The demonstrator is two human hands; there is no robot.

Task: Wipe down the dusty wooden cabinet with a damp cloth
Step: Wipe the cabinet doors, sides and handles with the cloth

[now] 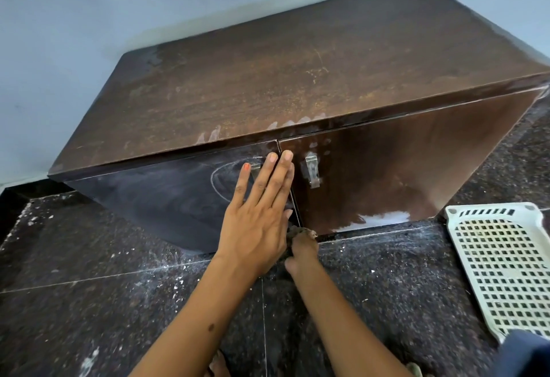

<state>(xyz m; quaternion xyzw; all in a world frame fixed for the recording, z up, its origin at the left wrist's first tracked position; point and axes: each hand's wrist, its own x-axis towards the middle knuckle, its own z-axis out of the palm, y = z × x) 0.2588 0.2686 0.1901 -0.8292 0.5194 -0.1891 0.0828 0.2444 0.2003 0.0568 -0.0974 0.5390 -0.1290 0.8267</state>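
head view was aimed down at the cabinet, which stood on a dark stone floor against a pale wall. the left hand was laid flat on the doors, its fingers straight and together, the tips spread across the seam between the left door and the right door; it was judged to be bracing the doors shut so that they would not swing under the rubbing. the right hand was held low at the bottom of that seam, and the cloth was gripped in its curled fingers, only a brown scrap of it being seen above the knuckles. the bottom edge was judged to be the part under work. the top was seen dull and streaked with dust, with pale smears near its front edge, so much of the task was judged undone. a swirl mark was left on the left door, and a white patch at the foot of the right one. two metal handles were fixed beside the seam, one half hidden under the left fingers; these would be caught by the cloth. a white perforated tray lay on the floor just beside the right corner, crowding any reach along that side.
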